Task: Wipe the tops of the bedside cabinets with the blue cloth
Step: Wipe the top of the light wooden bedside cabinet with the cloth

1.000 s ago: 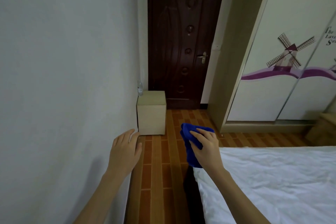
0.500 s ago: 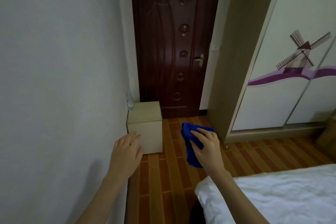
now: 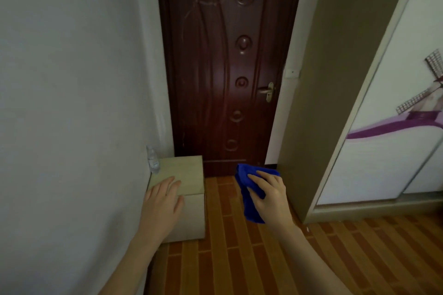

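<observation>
A small beige bedside cabinet (image 3: pixel 184 172) stands on the floor against the left wall, in front of a dark door. My left hand (image 3: pixel 163 206) is stretched out flat with fingers apart, in front of the cabinet's near top edge and holding nothing. My right hand (image 3: pixel 271 196) is shut on a bunched blue cloth (image 3: pixel 249 199), which hangs down from the fingers over the floor to the right of the cabinet.
A clear plastic water bottle (image 3: pixel 152 160) stands on the cabinet's back left corner by the white wall (image 3: pixel 72 127). A dark red door (image 3: pixel 223 67) is straight ahead. A wardrobe (image 3: pixel 383 127) with sliding doors fills the right. The floor (image 3: pixel 311 258) is brown wood-pattern.
The view has moved forward: the cabinet and door are nearer and the bed has left the frame. My left hand now overlaps the cabinet's front edge. The right hand still holds the cloth.
</observation>
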